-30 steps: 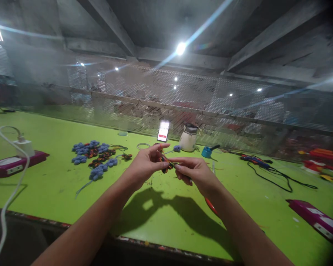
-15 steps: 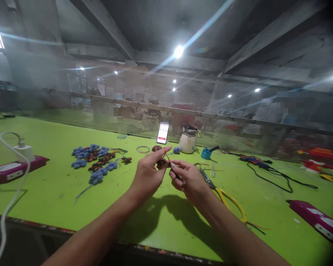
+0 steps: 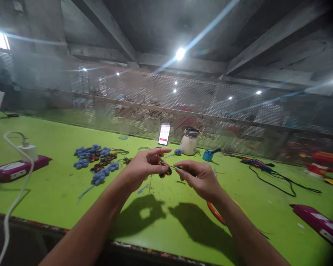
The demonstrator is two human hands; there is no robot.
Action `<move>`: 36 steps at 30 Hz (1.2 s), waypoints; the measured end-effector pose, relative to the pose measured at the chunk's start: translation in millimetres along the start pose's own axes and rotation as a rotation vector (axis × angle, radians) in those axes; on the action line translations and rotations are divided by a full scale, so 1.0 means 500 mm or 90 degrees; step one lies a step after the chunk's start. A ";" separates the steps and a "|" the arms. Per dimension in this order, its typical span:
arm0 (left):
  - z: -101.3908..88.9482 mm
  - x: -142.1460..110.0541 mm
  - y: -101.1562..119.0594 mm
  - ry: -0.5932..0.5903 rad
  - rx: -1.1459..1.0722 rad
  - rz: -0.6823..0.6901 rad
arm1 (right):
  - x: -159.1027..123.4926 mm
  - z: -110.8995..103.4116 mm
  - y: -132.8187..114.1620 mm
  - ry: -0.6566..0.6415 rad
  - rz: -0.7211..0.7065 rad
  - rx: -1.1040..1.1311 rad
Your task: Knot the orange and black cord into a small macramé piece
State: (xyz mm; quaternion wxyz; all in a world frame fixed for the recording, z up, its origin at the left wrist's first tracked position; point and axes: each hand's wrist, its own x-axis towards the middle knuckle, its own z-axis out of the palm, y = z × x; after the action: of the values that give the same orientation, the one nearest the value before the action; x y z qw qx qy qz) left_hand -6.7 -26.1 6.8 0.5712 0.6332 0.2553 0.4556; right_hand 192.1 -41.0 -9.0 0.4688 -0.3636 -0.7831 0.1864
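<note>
Slightly left of centre, my left hand is closed on a small black-and-orange knotted cord flower, held above the table between thumb and fingers. An orange strand loops by its raised index finger. My right hand pinches a thin cord end running from this flower; the fingertips hide part of it. Both hands face each other, a short gap apart. Under my right forearm lie scissors, mostly covered, with a red handle showing. Left of my hands, blue knotted flowers and black-and-orange ones lie in a loose group.
Behind my hands stand a lit phone, a white lidded jar and a small teal pot. Purple power strips lie left and right. A dark cable tangle rests at right. A perforated screen backs the green table.
My hands have moved slightly apart, the right one pulling rightwards on the cord. The flower shows more clearly. My right forearm now covers more of the scissors. The view has shifted slightly.
</note>
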 end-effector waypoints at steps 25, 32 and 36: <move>-0.008 0.007 -0.017 -0.033 -0.019 -0.009 | 0.003 -0.013 -0.005 -0.099 0.127 0.199; 0.006 0.006 -0.015 0.004 0.041 -0.006 | 0.006 0.004 0.004 -0.117 0.149 0.209; 0.019 0.007 -0.021 0.050 0.150 0.078 | 0.006 0.022 0.011 -0.099 0.195 0.277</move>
State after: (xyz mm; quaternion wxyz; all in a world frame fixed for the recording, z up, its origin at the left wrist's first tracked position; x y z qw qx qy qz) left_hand 5.5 -25.3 -1.6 0.4534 0.6919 0.2902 0.4811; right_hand 183.8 -34.7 -16.3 0.4409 -0.3533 -0.6941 0.4461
